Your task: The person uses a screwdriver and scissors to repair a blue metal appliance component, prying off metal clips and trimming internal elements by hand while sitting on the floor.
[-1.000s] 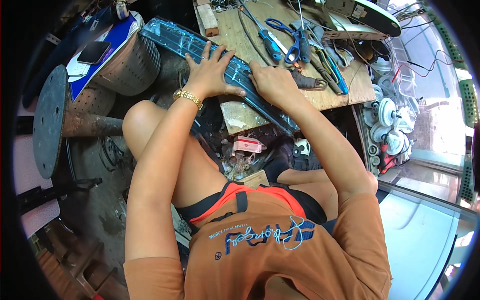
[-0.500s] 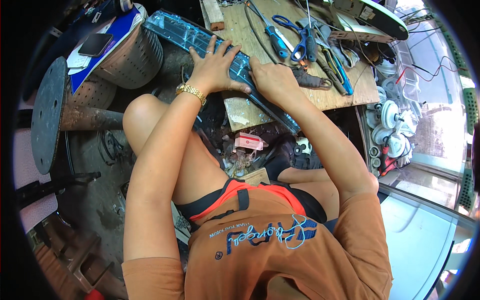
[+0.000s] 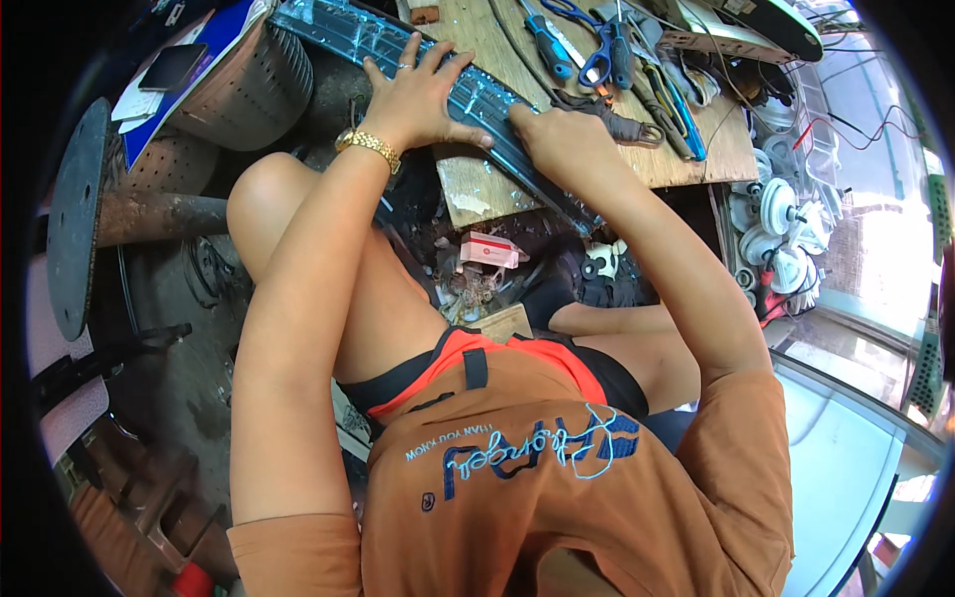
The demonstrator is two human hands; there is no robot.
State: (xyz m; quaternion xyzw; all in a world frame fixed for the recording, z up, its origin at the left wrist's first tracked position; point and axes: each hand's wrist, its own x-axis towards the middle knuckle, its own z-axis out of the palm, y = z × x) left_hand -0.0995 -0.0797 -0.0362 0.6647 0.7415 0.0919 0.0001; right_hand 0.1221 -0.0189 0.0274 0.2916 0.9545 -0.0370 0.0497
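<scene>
My left hand (image 3: 413,104), with a gold watch at the wrist, lies spread over a long dark strip (image 3: 333,30) with shiny blue, crinkled pieces on it, its thumb stretched along the near edge. My right hand (image 3: 567,149) is closed against the strip farther right, fingers curled; what its fingertips hold is hidden. The strip lies diagonally across the near left part of a plywood bench (image 3: 473,199). Just beyond my right hand are blue scissors (image 3: 597,65), a screwdriver (image 3: 552,55), pliers (image 3: 686,134) and a cloth-wrapped tool (image 3: 627,129).
At left are perforated metal drums (image 3: 234,99) with a blue folder and phone (image 3: 171,68), and a round metal plate (image 3: 75,219). Below the bench lie a small pink-and-white box (image 3: 487,249) and debris. White reels (image 3: 776,209) and red wires are at right.
The view has shifted, so the bench, strip and both hands appear higher in the frame. My hands stay on the strip in nearly the same poses.
</scene>
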